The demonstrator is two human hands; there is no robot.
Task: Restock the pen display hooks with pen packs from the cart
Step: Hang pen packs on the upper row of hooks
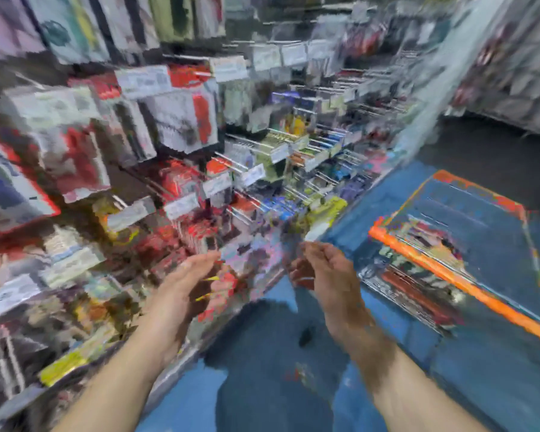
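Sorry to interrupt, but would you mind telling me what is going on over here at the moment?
A person is standing at a pen display whose hooks carry hanging packs. Both hands are raised in front of the lower hooks: the left hand by some red packs, the right hand with its fingers curled. The picture is too blurred to tell whether either hand holds a pack. A cart with an orange rim stands to the right on the blue floor.

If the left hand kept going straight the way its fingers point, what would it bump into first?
Probably the hanging packs low on the display, just past the left hand and its fingertips. The picture is badly blurred, so depth is a guess.
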